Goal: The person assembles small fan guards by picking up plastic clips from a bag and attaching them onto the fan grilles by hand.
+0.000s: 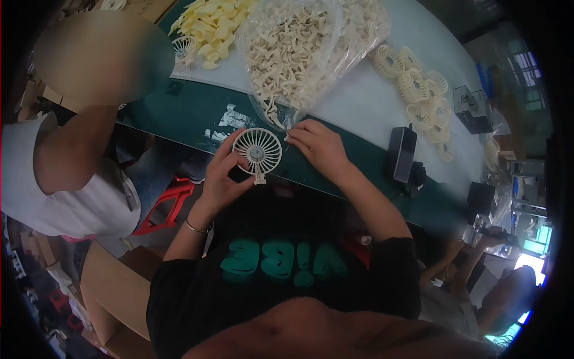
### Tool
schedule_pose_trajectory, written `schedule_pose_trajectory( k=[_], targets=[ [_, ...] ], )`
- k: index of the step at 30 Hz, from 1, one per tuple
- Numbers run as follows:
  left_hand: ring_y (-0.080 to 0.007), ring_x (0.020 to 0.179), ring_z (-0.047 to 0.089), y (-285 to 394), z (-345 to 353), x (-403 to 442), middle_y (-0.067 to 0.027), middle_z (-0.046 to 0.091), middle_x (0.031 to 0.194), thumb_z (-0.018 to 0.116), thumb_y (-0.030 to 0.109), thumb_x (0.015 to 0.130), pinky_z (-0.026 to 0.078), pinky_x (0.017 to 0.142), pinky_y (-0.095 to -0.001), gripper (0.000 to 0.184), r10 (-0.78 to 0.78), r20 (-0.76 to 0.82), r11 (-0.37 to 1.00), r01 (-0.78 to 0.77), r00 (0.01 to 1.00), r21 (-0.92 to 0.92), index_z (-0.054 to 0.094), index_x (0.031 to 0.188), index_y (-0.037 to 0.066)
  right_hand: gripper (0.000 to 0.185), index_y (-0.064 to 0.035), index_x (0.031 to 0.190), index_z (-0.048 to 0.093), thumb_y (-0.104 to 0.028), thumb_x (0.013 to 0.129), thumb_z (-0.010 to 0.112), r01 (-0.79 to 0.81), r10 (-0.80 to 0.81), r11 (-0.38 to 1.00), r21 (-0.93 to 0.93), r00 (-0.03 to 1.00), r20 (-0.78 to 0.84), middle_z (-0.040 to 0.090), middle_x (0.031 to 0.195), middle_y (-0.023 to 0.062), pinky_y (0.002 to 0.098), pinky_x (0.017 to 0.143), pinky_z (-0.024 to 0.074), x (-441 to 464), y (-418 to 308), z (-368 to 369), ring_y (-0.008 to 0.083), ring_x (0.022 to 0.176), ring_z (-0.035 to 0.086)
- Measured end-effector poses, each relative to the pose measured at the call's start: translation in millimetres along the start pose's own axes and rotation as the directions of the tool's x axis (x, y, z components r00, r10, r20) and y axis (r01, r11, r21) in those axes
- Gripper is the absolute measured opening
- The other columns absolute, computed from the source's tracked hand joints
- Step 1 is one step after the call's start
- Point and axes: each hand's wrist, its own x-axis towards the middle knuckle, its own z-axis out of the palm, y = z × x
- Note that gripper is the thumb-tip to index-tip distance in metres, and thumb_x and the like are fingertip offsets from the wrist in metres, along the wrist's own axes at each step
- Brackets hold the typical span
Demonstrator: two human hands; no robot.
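My left hand point(226, 173) grips a round cream fan grille point(258, 149) by its rim and lower stem, with thumb and fingers closed on it. The grille has thin radial ribs, a grey hub and a short stem pointing toward me. To its right, my right hand point(320, 148) is closed in a pinch on a small pale piece point(287, 137), whose shape I cannot make out. Those fingertips are close to the narrow lower end of a clear plastic bag point(293, 60), which is full of small curved cream pieces.
Yellow blade-shaped parts point(209, 27) lie in a heap at the far left. Several cream grilles point(412, 87) are piled on the right. A black device point(402, 152) stands at the right table edge point(433, 221). Beside me on the left sits another person point(78, 173); a cardboard box point(113, 287) stands below.
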Motion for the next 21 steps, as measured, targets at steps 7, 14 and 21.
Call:
schedule_pose_trajectory(
  k=[7,14,21],
  targets=[
    [-0.0394,0.134,0.058,9,0,1,-0.0255,0.048,0.153,0.087,-0.001,0.066,0.052,0.103,-0.0404,0.034,0.119,-0.041,0.992,-0.117,0.992,0.035,0.057,0.082,0.005,0.013,-0.0077,0.100,0.079,-0.017,0.090,0.077,-0.299,0.273,0.828,0.474,0.954,0.126,0.072,0.099,0.0058,0.0326,0.075,0.0559,1,-22,-27,0.0230,0.087,0.070],
    [-0.0407,0.130,0.060,30,0,7,-0.0313,0.043,0.154,0.089,-0.001,0.065,0.056,0.099,-0.0409,0.038,0.283,0.004,0.959,-0.283,0.959,0.025,0.055,0.083,0.001,0.010,-0.0154,0.097,0.079,-0.021,0.088,0.078,0.012,-0.057,0.921,0.389,0.993,0.105,0.072,0.098,-0.0006,0.0308,0.070,0.0561,-14,-76,-51,0.0193,0.090,0.069],
    [-0.0426,0.126,0.062,37,1,7,-0.0340,0.044,0.151,0.089,0.000,0.067,0.059,0.096,-0.0416,0.037,0.339,0.012,0.940,-0.339,0.941,0.046,0.056,0.084,0.000,0.011,-0.0112,0.095,0.078,-0.015,0.085,0.081,-0.026,-0.041,0.940,0.341,0.981,0.188,0.072,0.097,0.0020,0.0328,0.072,0.0562,-18,-87,-60,0.0220,0.089,0.069]
  ],
)
